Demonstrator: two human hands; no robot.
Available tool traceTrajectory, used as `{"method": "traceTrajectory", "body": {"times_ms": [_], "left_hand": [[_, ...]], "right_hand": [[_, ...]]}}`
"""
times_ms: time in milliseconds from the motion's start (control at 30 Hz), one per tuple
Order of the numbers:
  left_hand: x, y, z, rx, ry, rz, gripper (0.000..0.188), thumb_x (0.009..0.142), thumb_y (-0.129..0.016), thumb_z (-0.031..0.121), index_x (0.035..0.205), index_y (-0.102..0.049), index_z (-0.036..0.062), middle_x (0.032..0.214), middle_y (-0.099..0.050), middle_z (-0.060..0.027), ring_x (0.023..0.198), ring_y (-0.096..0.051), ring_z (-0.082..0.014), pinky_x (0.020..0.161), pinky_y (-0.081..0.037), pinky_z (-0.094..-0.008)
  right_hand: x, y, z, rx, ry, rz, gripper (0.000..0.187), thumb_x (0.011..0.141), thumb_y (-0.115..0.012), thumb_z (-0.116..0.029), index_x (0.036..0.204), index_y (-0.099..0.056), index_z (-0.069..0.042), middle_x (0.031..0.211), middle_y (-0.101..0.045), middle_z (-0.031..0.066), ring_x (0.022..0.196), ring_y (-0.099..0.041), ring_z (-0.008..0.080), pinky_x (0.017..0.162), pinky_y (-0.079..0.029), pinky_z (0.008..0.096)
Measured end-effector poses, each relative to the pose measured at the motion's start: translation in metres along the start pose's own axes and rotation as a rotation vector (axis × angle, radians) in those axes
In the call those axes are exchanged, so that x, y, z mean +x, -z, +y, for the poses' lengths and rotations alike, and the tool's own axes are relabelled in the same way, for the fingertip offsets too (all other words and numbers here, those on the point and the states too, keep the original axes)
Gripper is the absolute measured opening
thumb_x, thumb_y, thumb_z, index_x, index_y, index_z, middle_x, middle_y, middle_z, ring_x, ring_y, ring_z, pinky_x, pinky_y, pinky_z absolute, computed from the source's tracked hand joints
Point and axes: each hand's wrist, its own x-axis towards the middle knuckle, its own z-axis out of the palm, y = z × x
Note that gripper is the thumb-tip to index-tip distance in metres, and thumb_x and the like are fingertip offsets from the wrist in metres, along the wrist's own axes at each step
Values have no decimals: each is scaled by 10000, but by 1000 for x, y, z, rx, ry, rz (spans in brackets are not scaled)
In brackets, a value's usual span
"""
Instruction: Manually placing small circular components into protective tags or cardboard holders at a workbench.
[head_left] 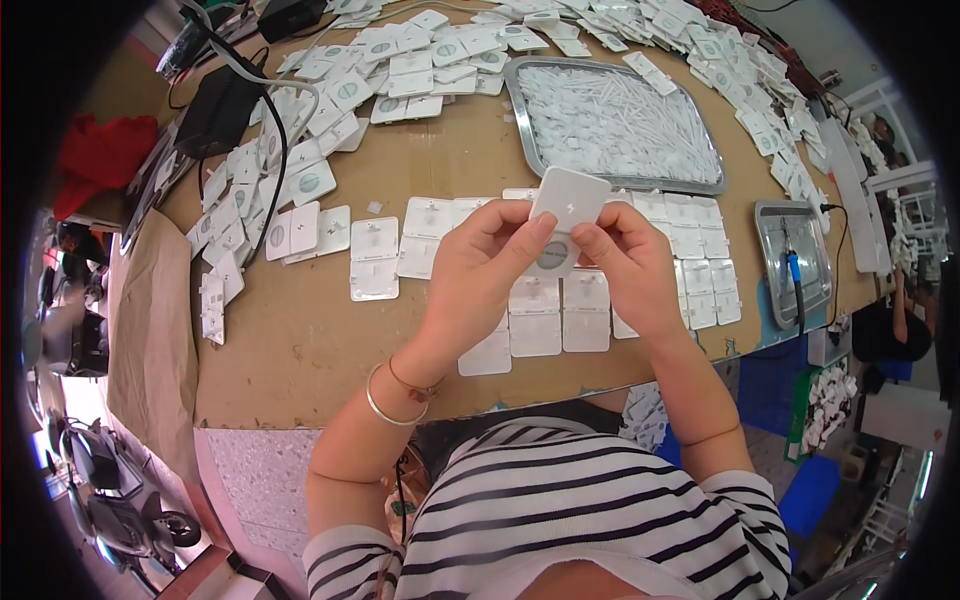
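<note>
Both hands hold a white plastic case [570,198] in two joined panels above the table's near half. A small grey bolt mark shows on its upper panel, and a round grey disc on its lower one. My left hand [480,262] pinches its left side, with the thumb lying across the face. My right hand [637,262] is closed on the right side, its thumb near the fold. Beneath and beside the hands, rows of opened white cases [374,260] lie with their inner sides up. My wrists and hands cover some of them.
A metal tray [517,105] full of small white parts stands beyond my hands. Loose piles of white cases [310,182] spread along the left and far edges. At right, a smaller tray [818,265] holds a blue-handled, pen-like tool [795,268] on a cord. A black box [217,112] with cables stands left.
</note>
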Motion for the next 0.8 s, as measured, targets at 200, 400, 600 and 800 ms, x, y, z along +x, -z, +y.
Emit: {"method": "traceTrajectory", "body": {"times_ms": [200, 400, 600, 800], "left_hand": [[-1, 1, -5, 298, -155, -5, 235, 875, -619, 188, 1003, -611, -9, 867, -596, -60, 819, -579, -107, 670, -476, -230], [-1, -2, -4, 309, -193, 80, 229, 903, -579, 174, 985, -562, -39, 928, -595, -81, 794, -591, -120, 728, -506, -262], [10, 8, 6, 233, -165, 186, 278, 920, -561, 215, 1015, -538, -45, 906, -598, -73, 799, -569, -97, 707, -473, -236], [15, 17, 4, 143, -128, 243, 286, 928, -549, 241, 1014, -541, -31, 877, -598, -55, 794, -539, -81, 721, -438, -221]], "right_hand": [[-8, 0, 6, -58, 99, -61, 179, 881, -624, -181, 880, -562, -13, 773, -577, 0, 673, -488, 50, 619, -422, 194], [18, 9, 7, -357, 247, -91, 207, 858, -639, -200, 835, -600, 2, 681, -584, 46, 595, -515, 76, 553, -421, 223], [130, 52, 29, -768, 242, 52, 184, 814, -622, -172, 898, -644, -10, 842, -602, 96, 731, -575, 190, 668, -458, 308], [145, 49, 29, -882, 98, -125, 180, 792, -633, -168, 865, -632, -3, 873, -606, 105, 796, -588, 228, 710, -465, 329]]}}
